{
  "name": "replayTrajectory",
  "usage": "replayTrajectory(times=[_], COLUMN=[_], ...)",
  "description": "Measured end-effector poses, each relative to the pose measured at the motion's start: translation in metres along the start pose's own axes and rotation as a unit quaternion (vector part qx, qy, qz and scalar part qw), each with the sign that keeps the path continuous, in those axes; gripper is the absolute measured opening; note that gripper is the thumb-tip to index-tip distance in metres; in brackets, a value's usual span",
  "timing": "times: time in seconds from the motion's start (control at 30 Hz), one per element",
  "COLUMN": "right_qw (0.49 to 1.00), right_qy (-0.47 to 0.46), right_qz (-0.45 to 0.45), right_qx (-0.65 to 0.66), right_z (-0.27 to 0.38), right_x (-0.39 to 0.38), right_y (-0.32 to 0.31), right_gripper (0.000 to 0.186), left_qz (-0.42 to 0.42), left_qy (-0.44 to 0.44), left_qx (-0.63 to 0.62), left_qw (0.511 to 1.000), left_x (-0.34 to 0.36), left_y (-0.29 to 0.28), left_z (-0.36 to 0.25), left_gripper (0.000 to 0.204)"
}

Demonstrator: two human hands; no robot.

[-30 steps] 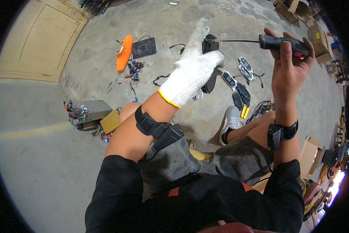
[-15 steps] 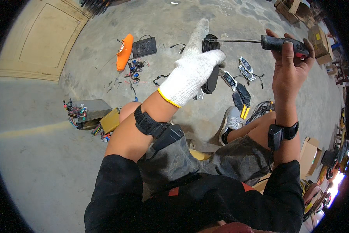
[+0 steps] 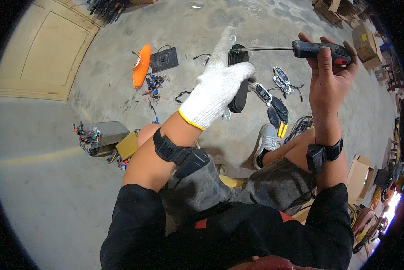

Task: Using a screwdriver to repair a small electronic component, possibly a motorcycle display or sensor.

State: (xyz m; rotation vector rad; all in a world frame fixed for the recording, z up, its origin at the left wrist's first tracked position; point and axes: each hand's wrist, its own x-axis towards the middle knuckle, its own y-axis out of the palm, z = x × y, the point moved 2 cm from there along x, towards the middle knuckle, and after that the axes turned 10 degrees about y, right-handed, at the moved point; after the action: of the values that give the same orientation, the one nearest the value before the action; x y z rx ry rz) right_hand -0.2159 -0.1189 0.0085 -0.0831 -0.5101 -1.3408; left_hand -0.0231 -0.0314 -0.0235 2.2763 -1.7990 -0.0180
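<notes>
**Screwdriver (image 3: pixel 306 49) pointing left at a black part (image 3: pixel 239 102)**

Small parts are crowding both sides: an orange shell (image 3: pixel 141 66), a square black plate (image 3: pixel 164 59) and a wire tangle (image 3: pixel 154 84) are lying to the left, while white-framed display units (image 3: pixel 281 74) and yellow-ended black pieces (image 3: pixel 280 109) are sitting just right of the black part. A shoe (image 3: pixel 268 137) and a cable bundle (image 3: pixel 301 127) are resting nearer the person.

A cream door (image 3: pixel 40 49) is bounding the upper left, and cartons (image 3: pixel 366 45) are lining the right. Concrete floor (image 3: pixel 274 22) is stretching farther out beyond the work.

The black part is standing lengthwise away from the person, ahead of them, with the gloved left grip (image 3: pixel 222 87) closing around it and the forefinger extending along it. The bare right grip (image 3: pixel 331 78) is curling around the screwdriver's handle; its shaft is running nearly level, crosswise to the part, its tip meeting or nearly meeting the far end.
</notes>
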Motion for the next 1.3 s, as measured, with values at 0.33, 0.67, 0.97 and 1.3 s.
replayTrajectory(times=[0.33, 0.67, 0.97, 1.3], right_qw=[1.0, 1.0, 0.998, 0.998], right_qy=[-0.004, -0.015, -0.059, -0.034], right_qz=[-0.008, 0.007, 0.021, 0.055], right_qx=[0.0, -0.003, -0.01, -0.002], right_z=[-0.002, -0.003, -0.003, -0.005], right_x=[0.002, 0.0, 0.0, 0.0], right_y=[-0.007, -0.006, -0.007, -0.013], right_gripper=[0.037, 0.036, 0.041, 0.03], left_qz=[-0.035, -0.03, -0.028, -0.01], left_qy=[-0.066, -0.077, -0.077, -0.08], left_qx=[-0.041, -0.05, -0.049, -0.029], left_qw=[0.996, 0.995, 0.995, 0.996], left_x=[-0.005, -0.004, -0.004, -0.003], left_y=[0.007, 0.001, 0.001, -0.001], left_z=[-0.005, 0.005, 0.003, 0.005], left_gripper=[0.085, 0.085, 0.086, 0.086])
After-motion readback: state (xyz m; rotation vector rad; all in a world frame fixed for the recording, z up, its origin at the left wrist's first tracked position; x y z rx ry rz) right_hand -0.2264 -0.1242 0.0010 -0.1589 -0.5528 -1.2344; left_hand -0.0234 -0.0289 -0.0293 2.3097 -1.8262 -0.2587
